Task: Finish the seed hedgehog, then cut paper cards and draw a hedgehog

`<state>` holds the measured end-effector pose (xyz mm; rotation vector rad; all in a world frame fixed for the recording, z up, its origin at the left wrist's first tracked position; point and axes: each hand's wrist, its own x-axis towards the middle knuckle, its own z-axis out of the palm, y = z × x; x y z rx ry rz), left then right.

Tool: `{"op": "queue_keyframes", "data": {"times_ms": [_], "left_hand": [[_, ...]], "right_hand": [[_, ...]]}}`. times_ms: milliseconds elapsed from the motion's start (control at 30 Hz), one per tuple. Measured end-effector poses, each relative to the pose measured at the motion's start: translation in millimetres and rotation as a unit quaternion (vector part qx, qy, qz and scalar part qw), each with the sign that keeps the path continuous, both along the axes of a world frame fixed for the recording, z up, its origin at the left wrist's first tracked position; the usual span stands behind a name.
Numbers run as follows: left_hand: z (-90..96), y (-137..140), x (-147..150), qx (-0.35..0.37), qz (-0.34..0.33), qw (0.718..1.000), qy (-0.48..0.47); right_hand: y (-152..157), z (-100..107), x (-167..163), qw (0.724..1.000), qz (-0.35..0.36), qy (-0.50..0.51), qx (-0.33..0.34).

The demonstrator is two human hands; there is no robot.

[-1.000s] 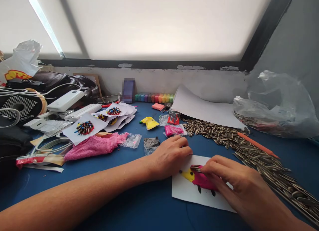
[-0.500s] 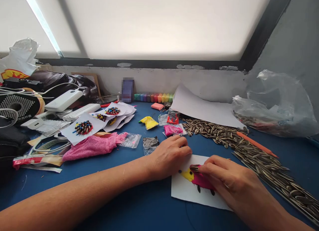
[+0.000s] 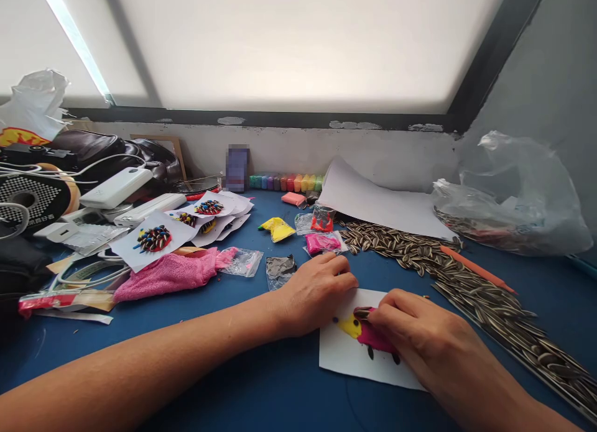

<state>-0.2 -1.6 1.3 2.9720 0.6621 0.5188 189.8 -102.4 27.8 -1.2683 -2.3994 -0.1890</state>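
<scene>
A white paper card (image 3: 354, 360) lies on the blue table, bearing a flattened clay figure with a yellow clay head (image 3: 349, 326) and a magenta clay body (image 3: 375, 340). Small black dots mark the head, and dark seeds stick out along the lower edge. My right hand (image 3: 431, 339) is closed in a pinch over the body, with a striped sunflower seed (image 3: 362, 314) at its fingertips against the clay's upper edge. Curled over the card's upper left corner, my left hand (image 3: 321, 293) holds it down; its fingertips are hidden.
Sunflower seeds (image 3: 494, 301) spread along the right beside an orange pencil-like stick (image 3: 478, 269). Beyond my left hand are bags of yellow clay (image 3: 278, 229), pink clay (image 3: 321, 242) and black clay (image 3: 280, 267). Finished seed cards (image 3: 153, 240) and a pink cloth (image 3: 172, 276) lie left.
The whole view has shifted slightly. My right hand has edged a little to the left over the clay body, still pinching the seed; my left hand stays at the card's corner.
</scene>
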Motion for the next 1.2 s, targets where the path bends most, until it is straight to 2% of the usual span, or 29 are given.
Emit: {"op": "queue_keyframes", "data": {"times_ms": [367, 600, 700, 833, 967, 1067, 1200], "left_hand": [[0.2, -0.8, 0.2, -0.001, 0.003, 1.000, -0.004], [-0.9, -0.9, 0.2, 0.007, 0.001, 1.000, -0.005], [0.8, -1.2, 0.5, 0.002, 0.003, 1.000, 0.003], [4.7, -2.1, 0.4, -0.002, 0.003, 1.000, 0.011], [6.3, -1.5, 0.6, 0.003, 0.001, 1.000, 0.013], [5.4, -0.7, 0.6, 0.004, -0.001, 1.000, 0.008], [4.6, -1.6, -0.1, 0.001, -0.002, 1.000, 0.002]], "right_hand": [[1.1, 1.0, -2.8, 1.000, -0.008, -0.029, 0.008], [-2.4, 2.4, 3.0, 0.998, -0.017, 0.024, -0.053], [-1.2, 5.5, 8.0, 0.999, -0.022, 0.028, -0.021], [8.1, 4.8, 21.0, 0.997, -0.074, -0.003, 0.032], [22.6, -3.2, 44.8, 0.980, -0.152, -0.079, 0.105], [32.8, -10.1, 65.9, 0.965, -0.188, -0.123, 0.136], [42.8, -14.2, 82.3, 0.966, -0.196, -0.124, 0.112]]}}
